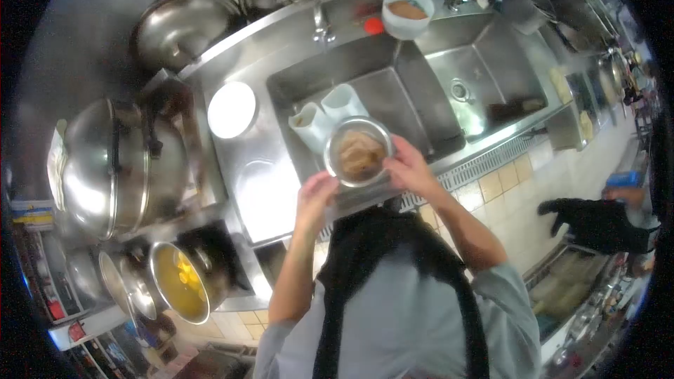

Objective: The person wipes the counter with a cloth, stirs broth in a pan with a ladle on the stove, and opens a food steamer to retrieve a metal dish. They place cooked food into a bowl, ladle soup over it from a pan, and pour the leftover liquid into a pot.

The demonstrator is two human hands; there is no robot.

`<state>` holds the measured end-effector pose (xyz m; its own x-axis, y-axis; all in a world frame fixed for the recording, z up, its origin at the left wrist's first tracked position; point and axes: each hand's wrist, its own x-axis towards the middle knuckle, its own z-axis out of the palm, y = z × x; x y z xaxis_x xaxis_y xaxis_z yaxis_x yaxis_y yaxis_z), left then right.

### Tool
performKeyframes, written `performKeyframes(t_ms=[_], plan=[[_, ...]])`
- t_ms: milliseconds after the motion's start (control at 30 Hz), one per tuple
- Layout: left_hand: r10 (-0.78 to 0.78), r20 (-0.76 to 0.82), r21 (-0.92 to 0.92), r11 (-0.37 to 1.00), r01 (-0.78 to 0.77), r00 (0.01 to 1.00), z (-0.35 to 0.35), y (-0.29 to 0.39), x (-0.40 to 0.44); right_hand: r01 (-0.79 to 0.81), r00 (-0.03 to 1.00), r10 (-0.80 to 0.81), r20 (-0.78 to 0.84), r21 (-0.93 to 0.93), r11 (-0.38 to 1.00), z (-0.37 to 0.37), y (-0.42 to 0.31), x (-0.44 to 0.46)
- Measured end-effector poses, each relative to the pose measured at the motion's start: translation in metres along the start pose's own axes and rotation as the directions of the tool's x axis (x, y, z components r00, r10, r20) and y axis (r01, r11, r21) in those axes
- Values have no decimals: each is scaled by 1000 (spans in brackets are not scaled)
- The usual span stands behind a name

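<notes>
A round metal bowl (335,172) with pale brown, lumpy contents (361,151) is held level between both hands over the front edge of the left sink basin (400,91). The fingers of my left hand (317,200) close on the bowl's near left rim. On the right side, my right hand (408,166) grips the rim with thumb and fingers. What the contents are I cannot make out. Just behind the bowl, two white containers (344,102) stand in the basin, partly hidden by it.
A white round lid or plate (232,109) lies on the left counter. Behind the sink are a faucet (321,31) and a white tub with brown contents (407,21). A pot with yellow pieces in liquid (168,274) stands lower left. Another person's dark-sleeved arm (597,223) shows right.
</notes>
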<state>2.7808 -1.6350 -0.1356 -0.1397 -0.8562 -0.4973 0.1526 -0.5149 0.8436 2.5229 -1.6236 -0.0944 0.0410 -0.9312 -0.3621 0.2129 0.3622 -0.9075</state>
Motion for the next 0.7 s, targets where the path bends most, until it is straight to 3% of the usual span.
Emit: performKeyframes(t_ms=[67, 133, 200, 267, 433, 500, 567, 633, 700], plan=[[-149, 103, 50, 988, 145, 983, 30, 10, 12, 36, 998, -32, -61, 59, 998, -40, 11, -17], [-116, 97, 45, 993, 112, 988, 44, 21, 36, 74, 991, -60, -117, 113, 991, -65, 13, -31], [-83, 90, 23, 996, 81, 993, 55, 46, 70, 189, 948, -152, -279, 111, 976, -77, 9, -45], [5, 59, -98, 995, 1, 998, 64, 69, 121, 196, 938, -143, -316, 142, 970, -89, 12, -56], [106, 76, -136, 986, -96, 991, 102, 149, 216, 131, 895, -57, -442, 137, 982, -89, 15, -75], [191, 166, -147, 975, -167, 968, 118, 167, 242, 125, 872, -4, -489, 215, 969, -92, 25, -80], [154, 200, -78, 987, -141, 968, 114, 178, 273, 125, 843, -12, -537, 174, 977, -94, 35, -79], [236, 122, 267, 928, -261, 964, 84, 167, 330, 99, 811, 44, -584, 211, 973, -89, 28, -82], [145, -105, 5, 989, -145, 984, 64, 151, 385, 134, 768, 31, -640, 208, 969, -87, 26, -77]])
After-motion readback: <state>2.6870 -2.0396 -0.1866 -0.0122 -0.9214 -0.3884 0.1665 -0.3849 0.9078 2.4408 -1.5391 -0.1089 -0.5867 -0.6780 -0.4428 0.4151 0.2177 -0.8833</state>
